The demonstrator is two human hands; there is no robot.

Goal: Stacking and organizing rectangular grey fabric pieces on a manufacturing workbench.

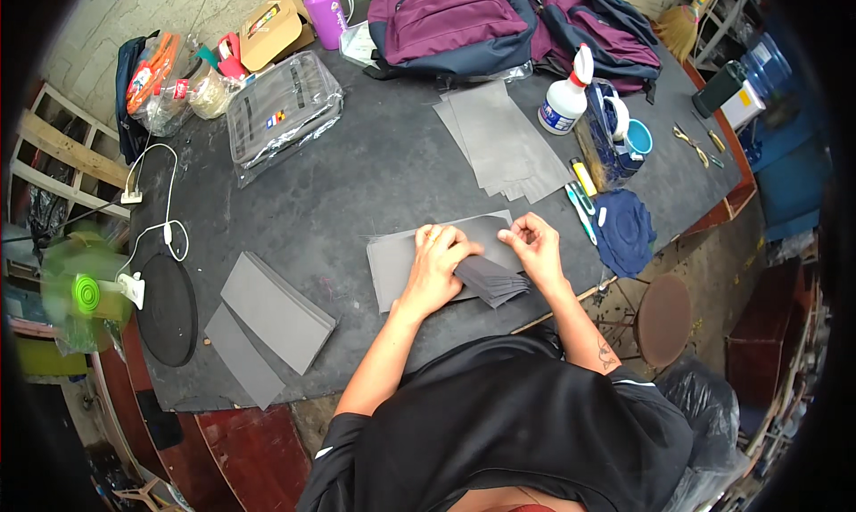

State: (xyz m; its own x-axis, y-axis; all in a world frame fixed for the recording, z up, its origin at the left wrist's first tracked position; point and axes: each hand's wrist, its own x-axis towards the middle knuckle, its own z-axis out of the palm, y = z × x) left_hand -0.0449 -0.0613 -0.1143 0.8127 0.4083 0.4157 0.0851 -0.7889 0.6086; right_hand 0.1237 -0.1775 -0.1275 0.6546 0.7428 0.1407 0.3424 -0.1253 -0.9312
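Near the table's front edge, my left hand (pixel 437 260) is curled round one end of a bundle of dark grey sheets (pixel 496 284). Its free end fans out toward the right. Beneath it lies a flat stack of lighter grey rectangular sheets (pixel 387 267), partly covered by my hands. To the right of the bundle, my right hand (pixel 538 249) is raised with thumb and forefinger pinched together by the stack's right corner. What the pinch holds, if anything, is too small to make out.
On the left lie a grey sheet stack (pixel 278 311), a single strip (pixel 243 356) and a black disc (pixel 168 309). Farther back are fanned sheets (pixel 499 137), a plastic-wrapped case (pixel 285 111), a spray bottle (pixel 563 102) and purple backpacks (pixel 455 21). A blue cloth (pixel 626 234) lies right.
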